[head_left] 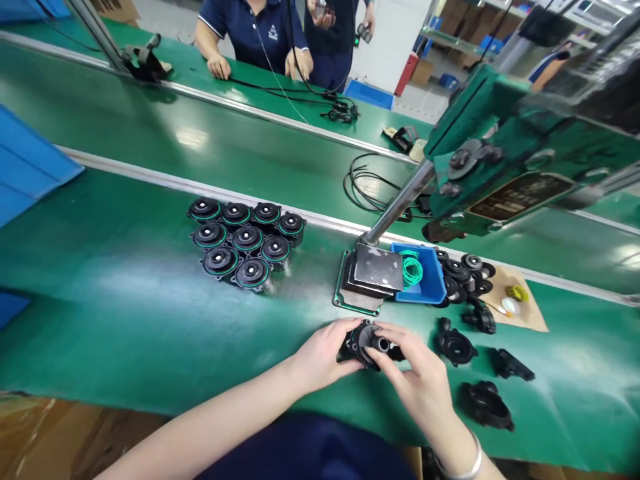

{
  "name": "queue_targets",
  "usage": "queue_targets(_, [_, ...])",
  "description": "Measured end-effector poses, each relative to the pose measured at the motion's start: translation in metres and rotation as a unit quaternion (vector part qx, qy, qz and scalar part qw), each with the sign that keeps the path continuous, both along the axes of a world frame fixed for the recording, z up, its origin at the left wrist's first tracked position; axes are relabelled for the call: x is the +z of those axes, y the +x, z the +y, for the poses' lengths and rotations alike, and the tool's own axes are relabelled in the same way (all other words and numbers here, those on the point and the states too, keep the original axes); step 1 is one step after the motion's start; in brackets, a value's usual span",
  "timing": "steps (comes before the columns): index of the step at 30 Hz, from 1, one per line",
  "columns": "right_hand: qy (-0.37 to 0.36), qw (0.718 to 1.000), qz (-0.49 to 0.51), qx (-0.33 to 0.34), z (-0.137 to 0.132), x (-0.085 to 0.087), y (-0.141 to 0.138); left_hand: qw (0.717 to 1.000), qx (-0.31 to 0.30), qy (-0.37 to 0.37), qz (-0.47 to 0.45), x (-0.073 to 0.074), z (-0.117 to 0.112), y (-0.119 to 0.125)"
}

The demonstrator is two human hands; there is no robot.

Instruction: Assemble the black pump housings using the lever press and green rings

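Both of my hands hold one black pump housing (369,345) just in front of the press base. My left hand (327,353) wraps its left side, thumb and fingers closed around it. With thumb and fingertips, my right hand (413,360) grips it from the right, around the short round tube that points up at me. The parts of the housing under my fingers are hidden. Right of my right hand lie several loose black housings (456,347). To the left, a cluster of black round assemblies (247,238) with green rings stands on the green table (125,300).
A green press (500,160) overhangs the right side; its post rises behind a metal block (377,267). Beside that, a blue bin (433,283) holds green rings (411,270). Black discs (457,270) and cardboard (530,310) lie farther right. Two people stand or sit across the bench.
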State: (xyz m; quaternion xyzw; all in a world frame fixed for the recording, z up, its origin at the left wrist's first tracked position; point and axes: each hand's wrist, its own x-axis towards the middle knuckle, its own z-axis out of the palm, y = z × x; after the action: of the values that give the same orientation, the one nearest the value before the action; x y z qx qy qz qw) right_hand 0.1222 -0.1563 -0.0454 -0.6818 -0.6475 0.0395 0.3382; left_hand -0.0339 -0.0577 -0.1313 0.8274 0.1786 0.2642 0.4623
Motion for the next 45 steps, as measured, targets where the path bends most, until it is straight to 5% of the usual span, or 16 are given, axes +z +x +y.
queue_targets(14, [-0.017,0.996,-0.085,-0.004,0.001,-0.003,-0.006,1.0,-0.007,-0.012,0.007,0.004,0.001,-0.001])
queue_targets(34, [-0.038,0.997,-0.069,0.0,-0.001,-0.006,-0.004,1.0,-0.007,0.001,-0.014,0.004,0.002,-0.001])
queue_targets(41, [-0.046,0.997,-0.038,-0.044,-0.006,-0.017,-0.011,0.997,-0.028,0.062,-0.026,-0.004,0.001,0.002])
queue_targets(45, [-0.086,0.996,-0.005,0.005,0.0,0.015,0.012,0.994,-0.006,0.096,-0.049,0.017,0.006,0.001])
